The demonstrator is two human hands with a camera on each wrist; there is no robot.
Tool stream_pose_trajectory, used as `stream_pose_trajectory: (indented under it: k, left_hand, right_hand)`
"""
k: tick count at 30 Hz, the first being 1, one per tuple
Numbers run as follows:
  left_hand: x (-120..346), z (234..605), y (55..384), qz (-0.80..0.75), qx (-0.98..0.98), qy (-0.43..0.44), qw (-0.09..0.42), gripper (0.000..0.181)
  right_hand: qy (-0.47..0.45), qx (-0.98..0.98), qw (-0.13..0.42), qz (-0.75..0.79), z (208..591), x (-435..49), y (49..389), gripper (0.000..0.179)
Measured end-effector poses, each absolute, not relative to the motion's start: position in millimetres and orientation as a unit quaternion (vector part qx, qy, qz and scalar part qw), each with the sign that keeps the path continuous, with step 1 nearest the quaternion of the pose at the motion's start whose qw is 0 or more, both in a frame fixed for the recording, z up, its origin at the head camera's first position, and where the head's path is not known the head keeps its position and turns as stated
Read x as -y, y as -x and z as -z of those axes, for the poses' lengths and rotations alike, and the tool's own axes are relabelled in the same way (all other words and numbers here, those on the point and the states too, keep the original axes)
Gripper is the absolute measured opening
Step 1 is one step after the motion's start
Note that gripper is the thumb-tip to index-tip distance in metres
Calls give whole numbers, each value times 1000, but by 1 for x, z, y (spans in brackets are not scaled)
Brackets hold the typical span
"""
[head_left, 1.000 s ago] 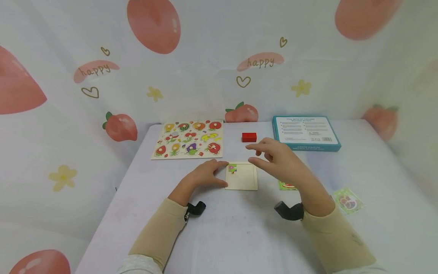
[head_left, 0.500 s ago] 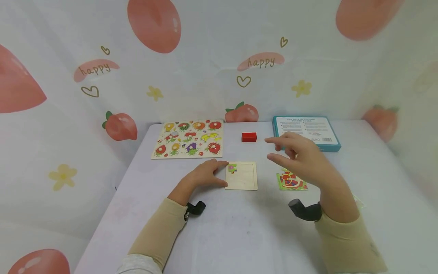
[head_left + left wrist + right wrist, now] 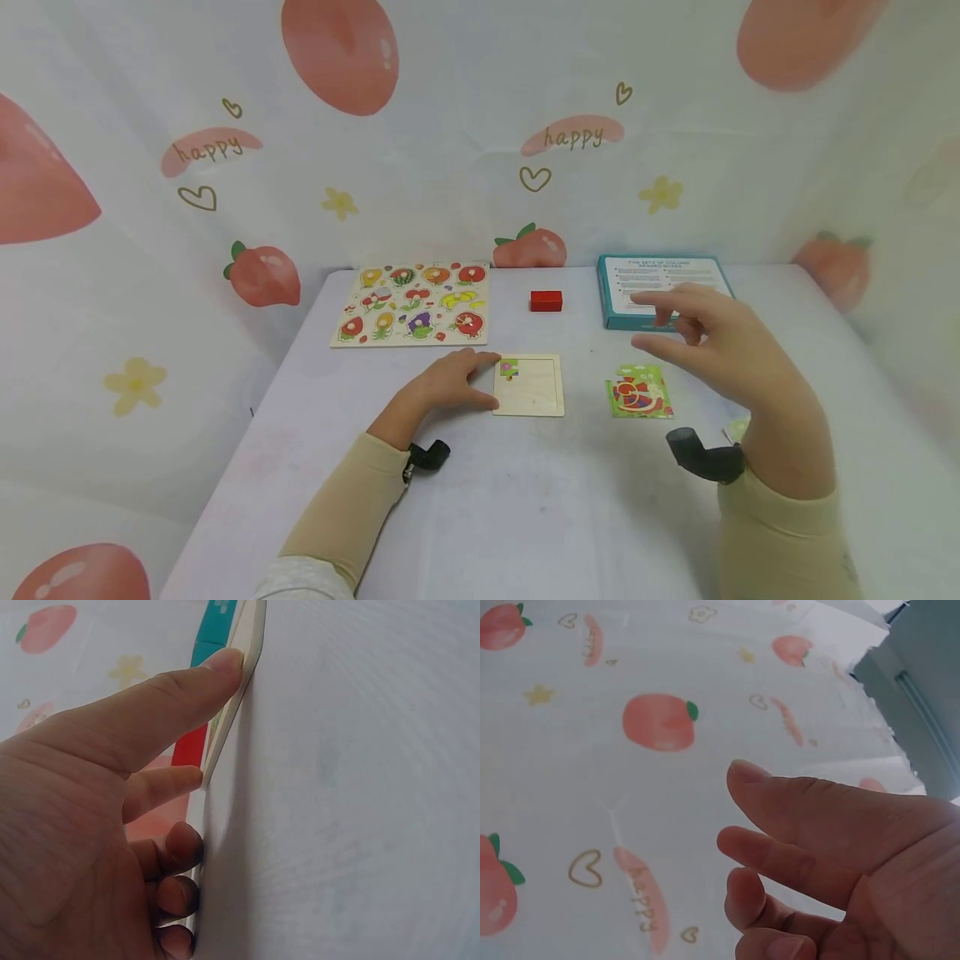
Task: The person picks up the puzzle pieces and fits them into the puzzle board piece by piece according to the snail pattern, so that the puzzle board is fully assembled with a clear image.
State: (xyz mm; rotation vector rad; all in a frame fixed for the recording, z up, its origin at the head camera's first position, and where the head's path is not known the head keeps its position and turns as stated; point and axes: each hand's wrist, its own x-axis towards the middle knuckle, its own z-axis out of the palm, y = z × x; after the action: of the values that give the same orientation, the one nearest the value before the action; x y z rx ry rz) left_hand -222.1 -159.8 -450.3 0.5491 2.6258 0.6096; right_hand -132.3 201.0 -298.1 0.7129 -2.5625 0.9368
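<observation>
In the head view my left hand (image 3: 452, 382) grips a small square wooden puzzle board (image 3: 534, 398) at its left side, index finger at the far corner and thumb at the near one. The board (image 3: 234, 701) shows edge-on under the thumb in the left wrist view. One puzzle piece (image 3: 509, 367), green with a pink flower, sits in its far left corner. My right hand (image 3: 708, 342) is raised and holds nothing, thumb and index finger apart, other fingers bent. To its left lie joined puzzle pieces (image 3: 640, 393) in red and green.
A fruit knob puzzle (image 3: 412, 307) lies at the back left. Behind the wooden board stands a red block (image 3: 546, 301). A teal box (image 3: 617, 321) is at the back right, partly covered by my right hand. Another piece (image 3: 737, 430) peeks out beside my right wrist.
My right hand has moved right, away from the wooden board, uncovering the joined pieces and now covering part of the teal box. My left hand has stayed in place.
</observation>
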Motion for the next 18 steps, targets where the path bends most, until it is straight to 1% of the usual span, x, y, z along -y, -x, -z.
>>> stream_pose_trajectory:
  k: [5, 9, 18]
  left_hand:
    - [160, 450, 222, -222, -936, -194, 193, 81]
    - [160, 450, 222, -225, -935, -194, 194, 81]
    - [160, 452, 223, -226, -936, -193, 190, 81]
  right_hand:
    - [-245, 898, 163, -326, 300, -214, 136, 45]
    - [-247, 902, 152, -319, 303, -224, 140, 46]
    - [-213, 920, 78, -318, 309, -243, 147, 44]
